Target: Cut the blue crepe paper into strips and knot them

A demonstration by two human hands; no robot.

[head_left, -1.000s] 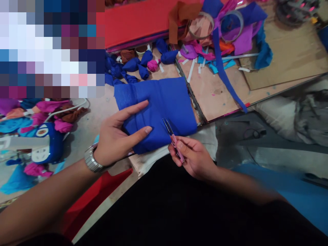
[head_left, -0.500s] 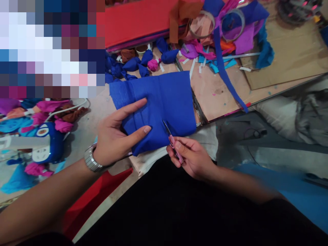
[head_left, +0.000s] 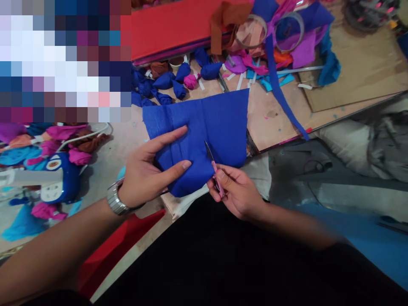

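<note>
Nearest, a black garment [head_left: 204, 259] covers the person's lap. Above it, the right hand [head_left: 244, 193] has its fingers clamped on a small pair of scissors with pink handles and slim, dark, pointed blades [head_left: 219, 187]. The blades lie over a flat, royal-blue piece of creased cloth [head_left: 225, 123]; whether they cut into it cannot be told. The left hand [head_left: 143, 170], with a silver metal-link wristwatch [head_left: 116, 202] on its wrist, rests on the cloth's left part. Its thumb and forefinger are apart on top; the others are hidden, so whether they grip cannot be told.

The cloth lies at the near edge of a pale, wood-topped desk [head_left: 267, 129]. To the left stands a blue-and-white plastic power socket [head_left: 65, 187]. Just beyond the cloth are knotted, dark-blue fabric bundles [head_left: 164, 80] and one magenta fabric bundle [head_left: 190, 81]. To their right, a long, narrow blue cloth strip [head_left: 282, 98] hangs toward the desk's edge. Farther back are a brown, flat cardboard sheet [head_left: 360, 74] and a broad, flat red slab [head_left: 181, 25].
</note>
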